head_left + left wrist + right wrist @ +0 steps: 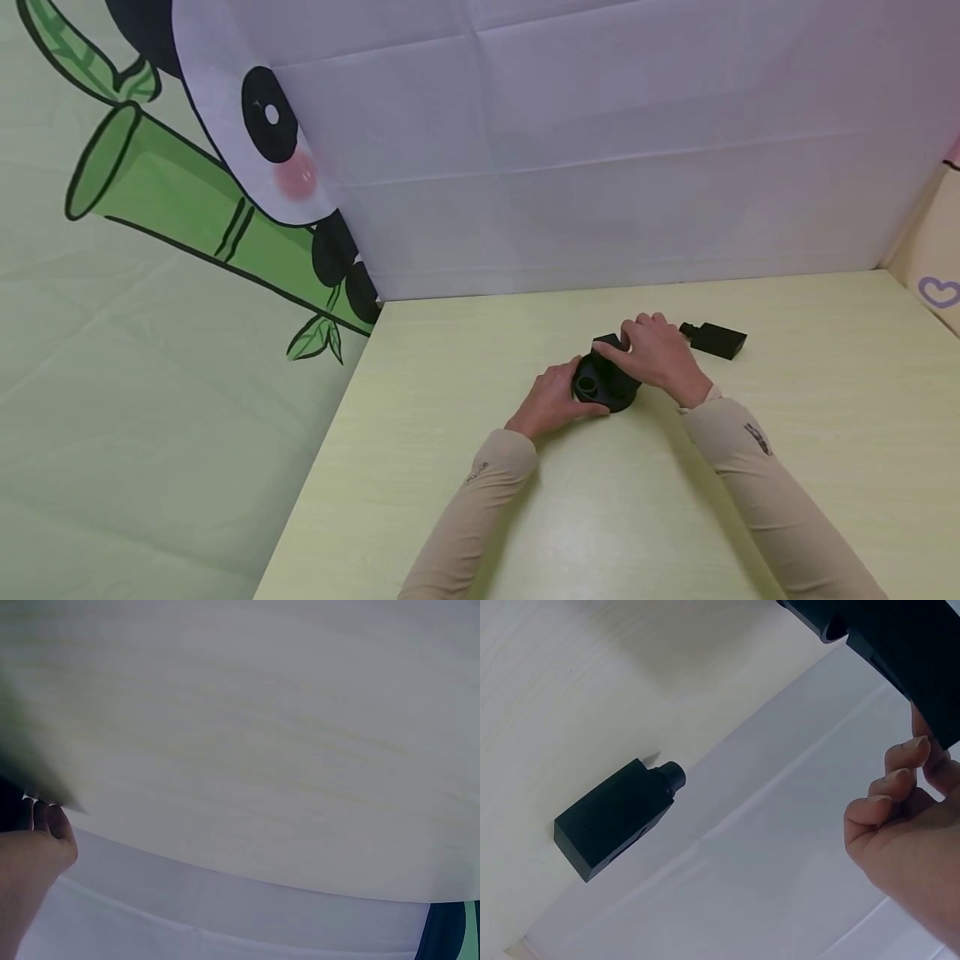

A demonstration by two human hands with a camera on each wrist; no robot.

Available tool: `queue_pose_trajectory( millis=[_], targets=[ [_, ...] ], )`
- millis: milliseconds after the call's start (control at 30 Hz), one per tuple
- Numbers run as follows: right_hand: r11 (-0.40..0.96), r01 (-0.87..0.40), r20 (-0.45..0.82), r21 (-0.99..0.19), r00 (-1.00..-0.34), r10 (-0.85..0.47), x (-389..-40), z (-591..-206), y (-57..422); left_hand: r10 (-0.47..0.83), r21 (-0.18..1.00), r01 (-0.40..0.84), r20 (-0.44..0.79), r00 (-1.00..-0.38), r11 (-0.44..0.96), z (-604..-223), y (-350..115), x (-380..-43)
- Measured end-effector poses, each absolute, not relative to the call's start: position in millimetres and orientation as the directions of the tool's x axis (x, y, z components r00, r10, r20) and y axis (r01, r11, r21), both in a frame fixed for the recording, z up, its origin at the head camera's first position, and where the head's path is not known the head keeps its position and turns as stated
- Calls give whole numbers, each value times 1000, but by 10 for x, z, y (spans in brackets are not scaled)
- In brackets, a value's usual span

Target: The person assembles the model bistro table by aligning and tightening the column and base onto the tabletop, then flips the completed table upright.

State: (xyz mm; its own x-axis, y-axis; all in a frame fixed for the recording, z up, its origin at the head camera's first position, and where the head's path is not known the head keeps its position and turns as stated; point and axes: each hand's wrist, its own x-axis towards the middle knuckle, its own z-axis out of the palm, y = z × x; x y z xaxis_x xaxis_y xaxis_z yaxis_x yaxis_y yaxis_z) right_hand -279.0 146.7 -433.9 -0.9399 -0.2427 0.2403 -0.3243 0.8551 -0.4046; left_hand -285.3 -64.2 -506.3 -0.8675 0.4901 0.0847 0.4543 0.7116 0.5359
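Observation:
My left hand (553, 400) grips the near left side of a black round base (617, 402), thumb along its front edge and fingers behind. A round socket shows in the base's top at the left. Above the base, my right hand (662, 354) pinches a black rectangular block (607, 342) between thumb and fingers. In the right wrist view that block (919, 664) slants over the fingertips. Whether it sits in the base is hidden by the hand. In the left wrist view the left hand (34, 859) shows only at the lower left edge.
A second black block (717, 341) with a short round neck lies on the pale wooden table (420, 467), right of my right hand. Behind the table's back edge hangs a white cloth (600, 183); a green printed cloth (150, 400) lies left of it.

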Motion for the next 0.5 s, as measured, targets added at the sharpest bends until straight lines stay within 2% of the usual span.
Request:
queue_pose_trajectory(
  millis=[300, 500],
  targets=[
    [822, -409, 239, -396, -910, -338, -2788, -4299, 1506, 490, 520, 460, 90, -867, 720, -5067, -640, -2854],
    [836, -409, 272, -365, -906, -325, -2815, -4349, 1458, 493, 524, 463, 93, -865, 714, -5078, -643, -2859]
  ],
)
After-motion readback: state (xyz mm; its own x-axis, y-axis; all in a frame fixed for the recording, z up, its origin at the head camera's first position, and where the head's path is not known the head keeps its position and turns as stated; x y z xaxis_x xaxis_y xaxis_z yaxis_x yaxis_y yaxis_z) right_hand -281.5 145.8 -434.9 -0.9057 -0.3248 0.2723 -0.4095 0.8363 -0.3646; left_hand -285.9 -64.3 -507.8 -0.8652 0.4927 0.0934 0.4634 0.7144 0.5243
